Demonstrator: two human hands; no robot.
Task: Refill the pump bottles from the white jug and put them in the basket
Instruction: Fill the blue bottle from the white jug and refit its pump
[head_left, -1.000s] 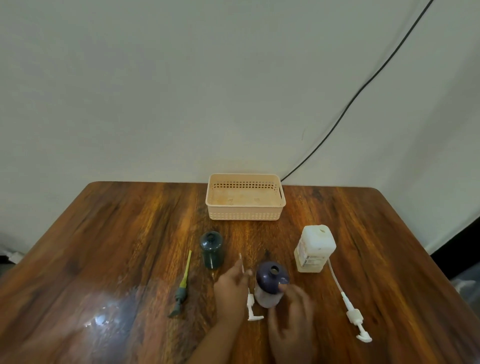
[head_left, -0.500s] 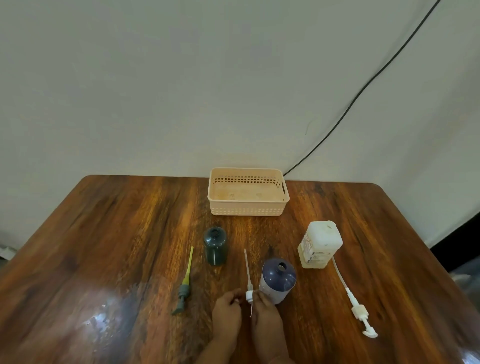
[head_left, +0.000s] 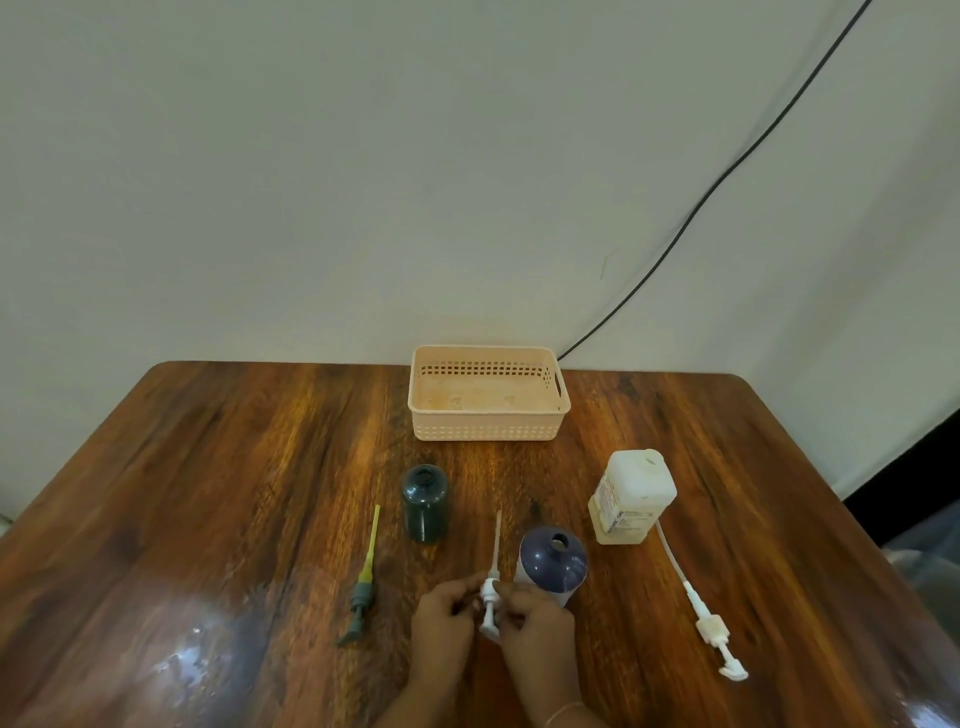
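My left hand (head_left: 444, 618) and my right hand (head_left: 540, 626) both grip a white pump head (head_left: 491, 597) near the table's front; its tube points away from me. Just right of it stands an open purple-topped bottle (head_left: 553, 564). A dark green bottle (head_left: 425, 503) stands open further back on the left. The white jug (head_left: 631, 496) stands uncapped at the right. The beige basket (head_left: 488, 428) sits by the far edge with nothing in it.
A green pump with a yellow tube (head_left: 363, 587) lies left of the green bottle. A long white pump (head_left: 701, 613) lies right of the jug. The wooden table (head_left: 208, 493) meets a wall at the back; a black cable (head_left: 701, 197) runs down it.
My right hand left the purple bottle and joined the left hand on the white pump head. Both hands drew back toward me, lifting the pump's head end.
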